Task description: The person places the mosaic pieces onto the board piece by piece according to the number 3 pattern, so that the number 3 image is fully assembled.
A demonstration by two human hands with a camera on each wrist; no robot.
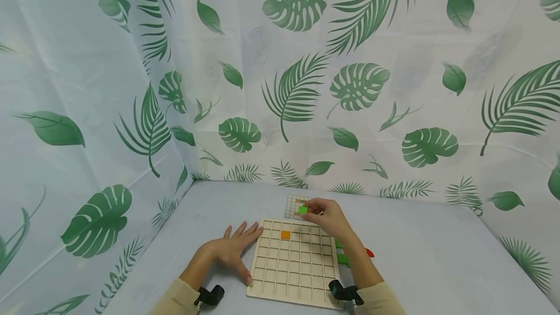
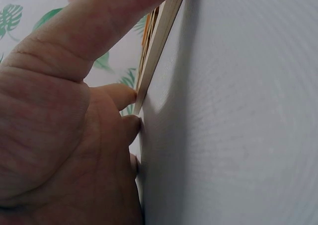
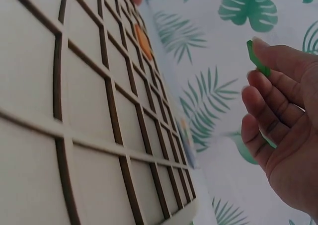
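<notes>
A pale wooden grid board point(image 1: 294, 272) lies on the table, with an orange square tile point(image 1: 285, 235) in one compartment near its far left corner. Fingers spread, my left hand point(image 1: 231, 251) rests beside the board's left edge; in the left wrist view, fingertips touch the wooden side. My right hand point(image 1: 329, 218) pinches a green square tile point(image 1: 303, 210) between thumb and fingers, above the board's far edge. The right wrist view shows that green tile point(image 3: 258, 58) edge-on, held apart from the board. Behind it lies a small card point(image 1: 291, 201) printed with a grid and coloured squares, partly covered by the tile and hand.
Several green pieces point(image 1: 343, 259) and a red piece point(image 1: 369, 253) lie right of the board, partly hidden by my right forearm. A leaf-patterned curtain point(image 1: 302, 149) stands behind the table and along its left side.
</notes>
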